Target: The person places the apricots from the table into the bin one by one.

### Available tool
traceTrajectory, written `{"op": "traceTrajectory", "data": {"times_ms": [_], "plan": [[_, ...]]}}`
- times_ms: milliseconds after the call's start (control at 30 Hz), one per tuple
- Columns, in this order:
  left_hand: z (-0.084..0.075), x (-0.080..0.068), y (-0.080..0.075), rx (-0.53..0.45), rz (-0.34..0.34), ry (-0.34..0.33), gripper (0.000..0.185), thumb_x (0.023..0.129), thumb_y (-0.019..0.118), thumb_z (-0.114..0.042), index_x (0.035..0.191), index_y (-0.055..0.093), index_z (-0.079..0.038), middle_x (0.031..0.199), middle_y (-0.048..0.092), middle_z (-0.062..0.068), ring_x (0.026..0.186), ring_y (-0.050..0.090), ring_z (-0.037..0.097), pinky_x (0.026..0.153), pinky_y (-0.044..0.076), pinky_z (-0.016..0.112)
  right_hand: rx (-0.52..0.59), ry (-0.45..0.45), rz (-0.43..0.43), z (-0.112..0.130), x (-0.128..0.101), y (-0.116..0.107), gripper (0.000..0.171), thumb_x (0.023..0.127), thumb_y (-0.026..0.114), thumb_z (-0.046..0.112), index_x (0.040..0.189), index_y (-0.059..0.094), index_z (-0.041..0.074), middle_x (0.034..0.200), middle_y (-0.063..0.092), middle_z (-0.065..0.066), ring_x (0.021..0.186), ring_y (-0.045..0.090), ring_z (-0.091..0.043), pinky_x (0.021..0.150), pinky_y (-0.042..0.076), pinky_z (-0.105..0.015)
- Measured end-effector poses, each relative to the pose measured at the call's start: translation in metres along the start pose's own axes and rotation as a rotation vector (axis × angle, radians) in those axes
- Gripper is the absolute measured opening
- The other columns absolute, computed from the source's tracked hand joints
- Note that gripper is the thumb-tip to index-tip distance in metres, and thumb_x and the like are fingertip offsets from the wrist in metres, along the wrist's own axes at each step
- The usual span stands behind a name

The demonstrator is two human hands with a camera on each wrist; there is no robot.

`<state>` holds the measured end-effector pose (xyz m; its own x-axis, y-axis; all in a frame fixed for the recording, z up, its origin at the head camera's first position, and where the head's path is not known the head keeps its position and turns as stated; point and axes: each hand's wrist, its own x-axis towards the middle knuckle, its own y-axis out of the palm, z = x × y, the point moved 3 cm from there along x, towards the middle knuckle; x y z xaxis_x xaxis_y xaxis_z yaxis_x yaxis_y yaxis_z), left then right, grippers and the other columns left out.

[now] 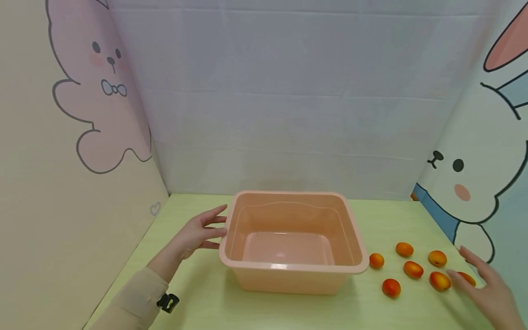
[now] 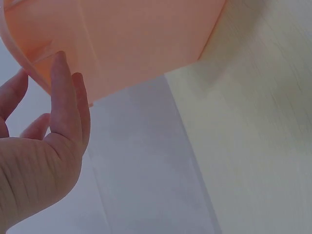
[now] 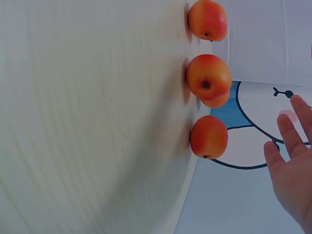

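Note:
An empty peach plastic tub stands in the middle of the pale green table. My left hand lies against the tub's left wall with straight fingers; in the left wrist view the fingertips touch the tub just under its rim. Several small orange-red fruits lie on the table to the right of the tub. My right hand hovers open over the rightmost fruit and holds nothing. In the right wrist view the right hand stays apart from three fruits.
Cartoon rabbit panels wall in the left side and the right side, and a plain grey panel closes the back. A black clip sits on my left sleeve.

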<state>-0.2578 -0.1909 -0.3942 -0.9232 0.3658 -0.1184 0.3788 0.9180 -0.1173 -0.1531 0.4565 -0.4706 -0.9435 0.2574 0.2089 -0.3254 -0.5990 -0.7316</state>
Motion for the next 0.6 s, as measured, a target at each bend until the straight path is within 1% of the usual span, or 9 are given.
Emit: {"op": "traceTrajectory", "data": {"times_ms": [100,233,400,600], "plan": [[0.002,0.002,0.000,0.028,0.002,0.011,0.073,0.092,0.072,-0.013,0.155,0.035,-0.015,0.144,0.045,0.024,0.115,0.061,0.035,0.079,0.057,0.048,-0.002,0.057,0.020,-0.008,0.000,-0.002,0.078,0.101,0.058,0.032,0.153,0.016,-0.008,0.149,0.020,-0.041,0.131,0.017,-0.061,0.108,0.009,-0.072],[0.003,0.004,0.000,0.054,0.003,0.020,0.067,0.093,0.071,-0.012,0.153,0.041,-0.013,0.145,0.045,0.022,0.117,0.060,0.035,0.079,0.057,0.048,0.003,0.116,0.053,-0.018,-0.001,-0.002,0.082,0.102,0.054,0.037,0.152,0.008,-0.010,0.150,0.013,-0.042,0.133,0.012,-0.061,0.108,0.008,-0.072],[0.005,0.004,0.001,0.066,0.000,0.019,0.061,0.093,0.070,-0.014,0.149,0.046,-0.009,0.150,0.044,0.019,0.118,0.059,0.036,0.079,0.057,0.048,0.032,0.131,0.071,-0.030,-0.003,-0.002,0.083,0.104,0.051,0.037,0.152,0.004,-0.011,0.150,0.007,-0.043,0.135,0.007,-0.062,0.107,0.007,-0.073],[0.006,0.003,0.003,0.074,-0.011,0.023,0.060,0.094,0.070,-0.015,0.148,0.047,-0.008,0.150,0.044,0.019,0.117,0.060,0.035,0.080,0.057,0.048,0.067,0.168,0.102,-0.051,-0.003,-0.001,0.085,0.104,0.050,0.039,0.152,0.000,-0.011,0.149,0.005,-0.045,0.134,0.004,-0.063,0.106,0.007,-0.074]]}}
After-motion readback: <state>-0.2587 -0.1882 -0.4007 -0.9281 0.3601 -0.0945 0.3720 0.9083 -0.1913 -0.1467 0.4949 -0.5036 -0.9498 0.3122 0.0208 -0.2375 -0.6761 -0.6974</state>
